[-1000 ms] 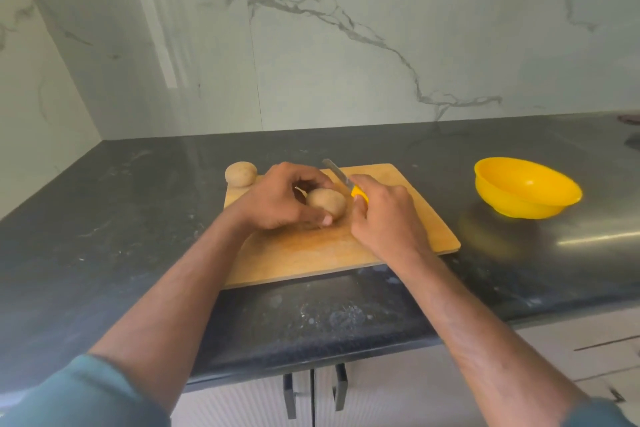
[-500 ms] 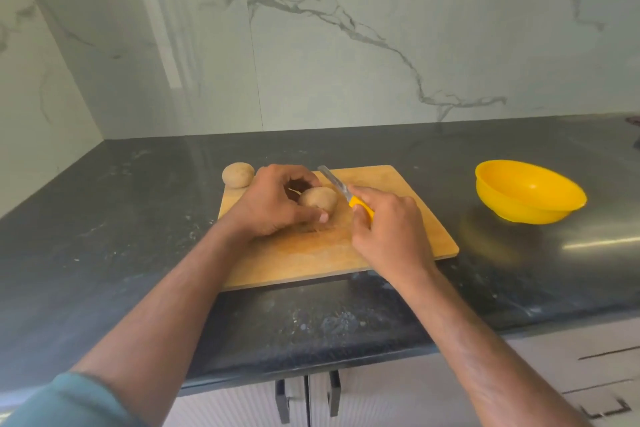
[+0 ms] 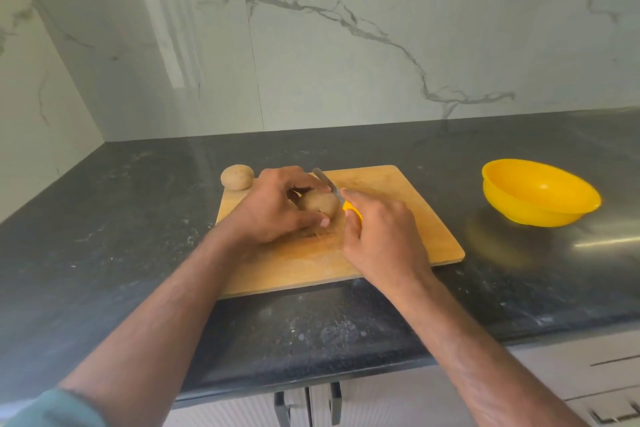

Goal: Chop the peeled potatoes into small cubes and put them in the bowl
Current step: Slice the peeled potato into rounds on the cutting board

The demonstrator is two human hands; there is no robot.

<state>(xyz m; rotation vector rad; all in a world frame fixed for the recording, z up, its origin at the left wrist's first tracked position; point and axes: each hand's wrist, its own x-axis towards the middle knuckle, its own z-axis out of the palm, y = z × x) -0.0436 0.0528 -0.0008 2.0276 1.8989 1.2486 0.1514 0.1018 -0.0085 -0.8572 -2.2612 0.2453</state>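
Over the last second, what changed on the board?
Little. The knife blade has come against the far side of the potato; no cut shows yet. Left hand still holds that potato, right hand keeps its grip on the knife. Second potato and bowl unmoved.

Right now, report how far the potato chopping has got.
Done: nothing cut; the yellow bowl looks empty. In hand: the left hand grips a whole potato on the cutting board, and the right hand holds the knife against it. Left: cubing it, then the second potato.
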